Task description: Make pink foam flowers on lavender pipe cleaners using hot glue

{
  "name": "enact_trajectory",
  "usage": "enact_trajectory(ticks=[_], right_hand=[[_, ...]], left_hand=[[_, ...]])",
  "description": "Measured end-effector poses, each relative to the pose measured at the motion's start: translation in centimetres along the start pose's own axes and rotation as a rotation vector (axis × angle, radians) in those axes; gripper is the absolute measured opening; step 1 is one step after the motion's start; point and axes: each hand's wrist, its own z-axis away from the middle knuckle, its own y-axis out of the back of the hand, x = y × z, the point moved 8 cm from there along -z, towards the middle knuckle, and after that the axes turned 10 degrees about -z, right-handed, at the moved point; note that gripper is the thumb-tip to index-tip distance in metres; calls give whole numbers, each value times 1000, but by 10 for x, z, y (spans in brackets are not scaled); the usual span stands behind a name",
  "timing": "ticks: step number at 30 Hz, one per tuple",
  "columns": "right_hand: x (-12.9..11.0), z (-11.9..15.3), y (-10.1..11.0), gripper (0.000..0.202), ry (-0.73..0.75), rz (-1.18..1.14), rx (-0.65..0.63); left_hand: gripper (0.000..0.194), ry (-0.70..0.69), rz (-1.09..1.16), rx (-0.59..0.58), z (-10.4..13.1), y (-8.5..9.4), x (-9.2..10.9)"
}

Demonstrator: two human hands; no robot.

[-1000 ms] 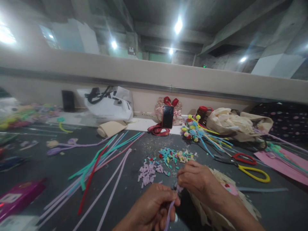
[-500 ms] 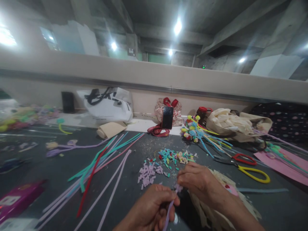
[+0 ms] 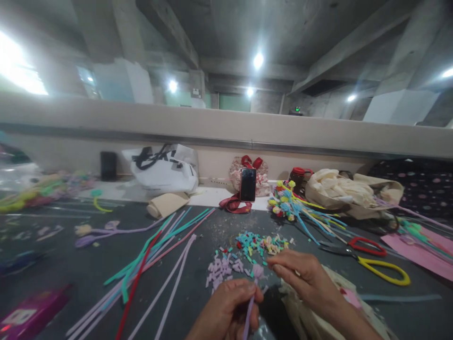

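Dark tabletop (image 3: 198, 278), with a lavender pipe cleaner (image 3: 249, 314) in a pinch.

Left hand (image 3: 230, 304) nips it between thumb and fingers, its tufted tip (image 3: 258, 270) just above; right hand (image 3: 304, 276) hovers just beside that tip, fingers bent, whether holding anything I cannot tell. Beyond lie cut lavender pieces (image 3: 220, 272); farther right, red-and-yellow-handled scissors (image 3: 349, 252); farther left, a red pipe cleaner (image 3: 139, 278).

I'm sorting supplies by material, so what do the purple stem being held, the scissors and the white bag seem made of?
Purple stem: seems matte, soft fibre, given its shineless, soft-edged look; any wire core is hidden.
Scissors: grey blades look like metal; smooth, evenly coloured handles suggest plastic.
White bag: perhaps plastic or coated paper, given its creases and slight sheen.
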Motion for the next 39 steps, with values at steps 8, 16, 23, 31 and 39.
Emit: enact_trajectory(ticks=[8,16,23,31,39], right_hand=[[9,0,-10,35,-114,-94,25],[32,9,-37,38,-385,-575,30],[27,13,-94,42,-505,-1068,-108],[35,13,-89,36,-558,-856,18],[24,12,-68,33,-481,-662,-1]], left_hand=[[35,-65,-74,-24,-3,0,6],[29,-270,5,189,5,19,23],[29,-192,219,38,-1,2,13],[26,-293,252,30,-3,0,14],[23,-232,88,194,13,10,24]])
